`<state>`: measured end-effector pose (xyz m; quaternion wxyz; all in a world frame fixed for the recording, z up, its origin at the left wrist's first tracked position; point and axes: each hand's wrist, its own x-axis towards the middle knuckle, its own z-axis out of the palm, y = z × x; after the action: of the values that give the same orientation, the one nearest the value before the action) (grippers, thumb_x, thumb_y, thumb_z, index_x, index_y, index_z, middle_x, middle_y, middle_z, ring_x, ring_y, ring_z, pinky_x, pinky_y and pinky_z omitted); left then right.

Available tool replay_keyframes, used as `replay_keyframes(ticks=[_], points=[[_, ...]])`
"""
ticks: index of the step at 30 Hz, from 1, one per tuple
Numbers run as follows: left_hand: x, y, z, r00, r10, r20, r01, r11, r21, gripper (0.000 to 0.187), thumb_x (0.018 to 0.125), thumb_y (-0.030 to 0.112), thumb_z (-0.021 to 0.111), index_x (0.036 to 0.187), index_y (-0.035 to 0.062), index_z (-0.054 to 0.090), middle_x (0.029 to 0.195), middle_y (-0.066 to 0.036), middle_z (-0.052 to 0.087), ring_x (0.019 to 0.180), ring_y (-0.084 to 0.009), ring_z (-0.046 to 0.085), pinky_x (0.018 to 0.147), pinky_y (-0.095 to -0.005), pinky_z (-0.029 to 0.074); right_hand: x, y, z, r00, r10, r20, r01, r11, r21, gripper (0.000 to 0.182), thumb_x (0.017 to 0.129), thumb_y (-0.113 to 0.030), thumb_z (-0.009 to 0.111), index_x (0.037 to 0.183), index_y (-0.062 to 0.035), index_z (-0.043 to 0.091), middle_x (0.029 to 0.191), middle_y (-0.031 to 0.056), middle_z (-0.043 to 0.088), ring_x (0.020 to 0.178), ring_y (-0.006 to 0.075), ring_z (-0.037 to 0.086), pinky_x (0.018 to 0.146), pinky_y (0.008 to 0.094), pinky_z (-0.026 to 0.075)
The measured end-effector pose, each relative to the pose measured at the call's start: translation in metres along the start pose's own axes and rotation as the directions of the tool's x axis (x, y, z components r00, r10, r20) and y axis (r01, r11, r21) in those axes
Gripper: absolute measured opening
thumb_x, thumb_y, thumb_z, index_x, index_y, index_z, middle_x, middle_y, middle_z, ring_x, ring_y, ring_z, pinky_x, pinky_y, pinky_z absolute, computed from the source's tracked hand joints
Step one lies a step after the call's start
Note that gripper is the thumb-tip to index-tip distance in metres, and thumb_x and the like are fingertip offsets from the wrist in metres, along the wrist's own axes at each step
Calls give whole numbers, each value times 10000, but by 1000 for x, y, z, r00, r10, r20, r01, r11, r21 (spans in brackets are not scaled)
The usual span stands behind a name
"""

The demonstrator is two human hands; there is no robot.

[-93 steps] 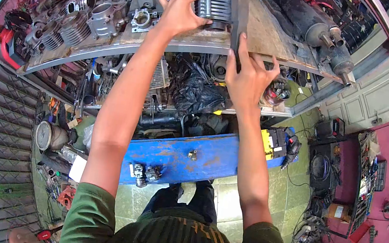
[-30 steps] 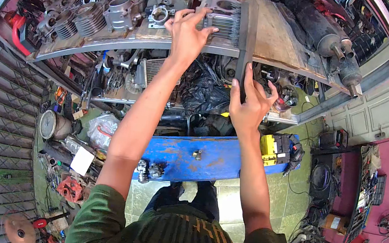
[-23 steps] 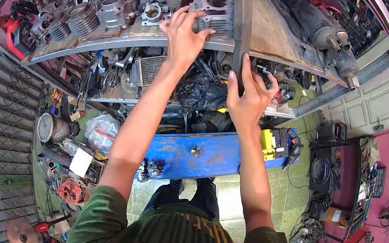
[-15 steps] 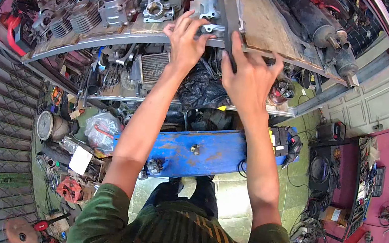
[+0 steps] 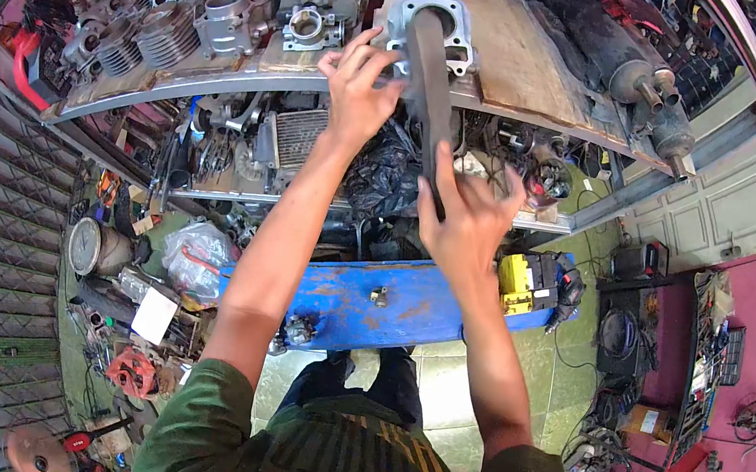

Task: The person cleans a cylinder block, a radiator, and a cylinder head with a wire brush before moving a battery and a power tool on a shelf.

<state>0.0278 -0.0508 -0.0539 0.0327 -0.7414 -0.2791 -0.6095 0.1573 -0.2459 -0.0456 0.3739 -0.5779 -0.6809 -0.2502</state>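
Note:
An aluminium engine cylinder with a round bore sits at the shelf's front edge, its flat face tilted towards me. My left hand is at its lower left side, fingers curled against it; the thumb's contact is blurred. A long flat grey-brown bar runs out of the bore and down towards me. Its near end lies in my right hand, between thumb and index finger, with other fingers raised. The bar's far end is hidden in the cylinder.
More cylinders and engine castings crowd the shelf on the left; exhaust mufflers lie right. A radiator and black plastic bag sit on the lower shelf. Below is a blue bench with small parts and a yellow-black object.
My right hand has drawn down and towards me with the bar. The cylinder has tipped so its face and bore now show. My left hand has stayed nearly in place.

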Motion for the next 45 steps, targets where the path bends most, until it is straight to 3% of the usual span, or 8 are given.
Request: replay_keyframes(ticks=[13, 17, 22, 29, 33, 37, 42, 45], points=[[0, -3, -1, 999, 29, 18, -29, 1000, 7, 334, 640, 64, 862, 944, 129, 741, 990, -20, 713, 1285, -227, 632, 959, -397, 310, -7, 8, -4, 999, 12, 46, -13, 1000, 21, 592, 826, -218, 803, 1387, -103, 651, 751, 16, 699, 738, 147, 644, 1051, 530, 328], [-3, -2, 2, 997, 63, 47, -63, 998, -2, 357, 672, 139, 888, 1000, 169, 749, 1056, 15, 699, 1332, -190, 580, 978, -449, 287, 31, 15, 4, 998, 8, -62, -5, 999, 49, 552, 854, -209, 776, 1387, -138, 654, 753, 19, 707, 761, 154, 670, 1060, 544, 322], [2, -5, 1, 996, 69, 48, -69, 998, 5, 334, 691, 107, 860, 998, 169, 746, 1039, 14, 688, 1345, -190, 574, 973, -449, 289, 9, 18, 3, 999, 13, 32, -15, 998, 62, 562, 847, -210, 781, 1386, -118, 652, 746, 15, 708, 760, 154, 673, 1075, 543, 315], [4, 7, 1, 997, 65, 42, -67, 996, 54, 302, 679, 93, 852, 957, 169, 761, 981, 12, 708, 1288, -216, 628, 962, -389, 301, 39, 25, 2, 994, 44, -96, -39, 998, 57, 546, 865, -199, 768, 1390, -107, 649, 742, 18, 698, 724, 163, 649, 1057, 525, 330], [5, 5, 5, 998, 51, 36, -52, 998, 23, 328, 693, 114, 857, 993, 204, 756, 998, 24, 659, 1331, -187, 578, 966, -443, 286, -1, 24, 5, 999, 44, -5, -44, 999, 28, 542, 842, -203, 788, 1356, -78, 669, 742, 26, 705, 713, 156, 650, 1085, 515, 328], [0, 8, 1, 998, 29, 62, -33, 998, 60, 315, 676, 101, 858, 966, 176, 759, 1003, 6, 698, 1324, -220, 602, 987, -393, 298, -3, 21, -14, 988, 153, -9, -150, 980, 130, 486, 838, -188, 781, 1305, -70, 713, 792, 54, 737, 772, 181, 697, 1130, 539, 296], [2, 16, 6, 999, -12, 34, 9, 996, 90, 287, 715, 156, 883, 975, 176, 761, 1009, 25, 719, 1330, -217, 598, 985, -397, 309, 40, 36, 7, 989, 114, -92, -116, 993, -12, 568, 860, -206, 777, 1402, -108, 640, 826, 70, 752, 902, 185, 716, 1131, 616, 247], [5, 17, 8, 999, -35, 17, 34, 997, 68, 301, 701, 160, 889, 971, 175, 758, 1007, 26, 717, 1332, -215, 597, 989, -402, 305, -4, 24, -1, 996, 93, 17, -93, 995, 23, 575, 874, -237, 769, 1421, -131, 628, 774, 46, 747, 968, 181, 714, 1152, 661, 196]])
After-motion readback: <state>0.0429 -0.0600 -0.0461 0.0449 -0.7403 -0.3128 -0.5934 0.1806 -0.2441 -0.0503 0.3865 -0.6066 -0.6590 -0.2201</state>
